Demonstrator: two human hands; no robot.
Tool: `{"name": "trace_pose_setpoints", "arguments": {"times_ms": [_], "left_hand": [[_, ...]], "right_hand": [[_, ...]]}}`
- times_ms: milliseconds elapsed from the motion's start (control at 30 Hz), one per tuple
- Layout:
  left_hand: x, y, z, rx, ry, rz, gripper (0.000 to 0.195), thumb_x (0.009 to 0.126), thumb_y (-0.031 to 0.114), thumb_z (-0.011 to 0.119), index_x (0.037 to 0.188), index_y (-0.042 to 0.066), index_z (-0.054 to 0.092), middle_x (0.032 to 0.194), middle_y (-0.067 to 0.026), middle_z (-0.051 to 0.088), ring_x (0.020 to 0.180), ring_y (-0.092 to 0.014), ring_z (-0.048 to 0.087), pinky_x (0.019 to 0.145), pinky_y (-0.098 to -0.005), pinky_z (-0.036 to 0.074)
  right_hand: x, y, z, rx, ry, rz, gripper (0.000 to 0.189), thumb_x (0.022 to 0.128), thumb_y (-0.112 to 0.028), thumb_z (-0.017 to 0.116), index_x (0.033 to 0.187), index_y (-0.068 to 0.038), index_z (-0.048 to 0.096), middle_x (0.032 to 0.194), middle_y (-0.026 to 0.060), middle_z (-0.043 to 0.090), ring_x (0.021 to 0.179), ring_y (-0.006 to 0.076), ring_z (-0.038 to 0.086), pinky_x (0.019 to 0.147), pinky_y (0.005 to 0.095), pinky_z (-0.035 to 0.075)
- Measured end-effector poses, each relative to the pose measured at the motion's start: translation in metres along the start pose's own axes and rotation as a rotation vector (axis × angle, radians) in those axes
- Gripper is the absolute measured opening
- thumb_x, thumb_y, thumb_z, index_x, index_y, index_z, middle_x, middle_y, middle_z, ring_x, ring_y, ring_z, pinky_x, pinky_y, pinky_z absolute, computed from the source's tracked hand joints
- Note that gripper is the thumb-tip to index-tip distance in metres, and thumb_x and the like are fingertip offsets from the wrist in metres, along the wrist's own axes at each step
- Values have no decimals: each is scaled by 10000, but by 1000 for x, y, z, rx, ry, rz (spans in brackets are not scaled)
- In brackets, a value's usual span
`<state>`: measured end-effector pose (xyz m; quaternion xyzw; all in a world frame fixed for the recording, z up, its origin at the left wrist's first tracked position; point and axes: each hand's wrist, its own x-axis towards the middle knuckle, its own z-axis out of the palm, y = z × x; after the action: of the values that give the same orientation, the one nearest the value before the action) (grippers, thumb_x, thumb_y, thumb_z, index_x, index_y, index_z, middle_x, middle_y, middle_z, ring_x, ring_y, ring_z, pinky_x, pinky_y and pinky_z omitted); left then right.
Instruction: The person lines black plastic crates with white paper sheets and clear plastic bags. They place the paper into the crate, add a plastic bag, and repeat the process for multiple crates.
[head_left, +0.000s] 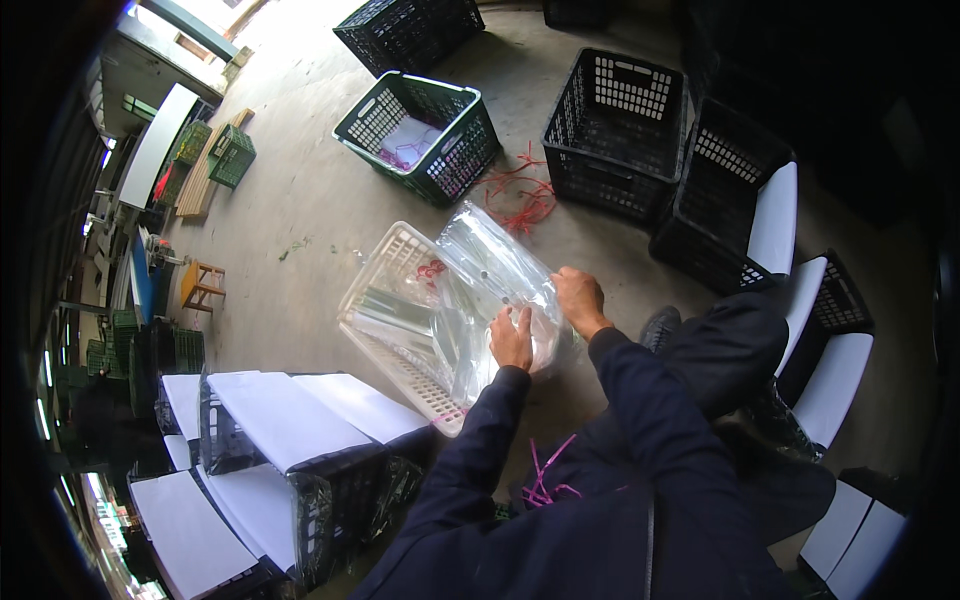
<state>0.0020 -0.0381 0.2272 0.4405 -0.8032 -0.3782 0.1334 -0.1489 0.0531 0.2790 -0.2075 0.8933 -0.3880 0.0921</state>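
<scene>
A stack of clear plastic bags lies slanted over the right side of a white plastic basket. My right hand has its fingers curled around the right edge of the stack. Close to its lower end, my left hand touches the plastic with thumb and forefinger raised; glare on the film hides whether it grips any. More clear plastic packs lie inside the basket, some with green-tinted edges. Red print shows through the plastic near the basket's far wall.
A green crate holds white sheet and purple twine. Black crates stand to the right, with red twine on the concrete floor beside them. Sheet-lined crates are at lower left. Purple twine lies by my lap.
</scene>
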Motion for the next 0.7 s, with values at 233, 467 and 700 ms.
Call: {"name": "trace_pose_setpoints", "arguments": {"times_ms": [233,467,700], "left_hand": [[4,8,8,-444,-189,-20,310,1006,322,663,1039,19,724,986,-184,747,906,-310,721,840,-413,546],[13,-27,25,-297,-96,121,241,1001,224,650,988,-15,678,777,-64,678,676,-138,649,657,-308,535],[-12,-24,-7,-459,-74,14,236,1033,230,620,1037,-5,641,867,-77,672,714,-148,643,667,-318,540]], "right_hand": [[-8,-34,-25,-90,77,-194,220,969,-268,705,877,-69,710,922,159,721,936,395,695,793,496,546],[-23,-22,-14,-11,-260,-68,320,911,-348,755,967,-34,722,971,242,739,965,477,704,804,566,549],[-28,-36,-13,-106,-115,-225,204,950,-245,698,942,-43,719,1019,209,724,968,437,695,837,556,539]]}}
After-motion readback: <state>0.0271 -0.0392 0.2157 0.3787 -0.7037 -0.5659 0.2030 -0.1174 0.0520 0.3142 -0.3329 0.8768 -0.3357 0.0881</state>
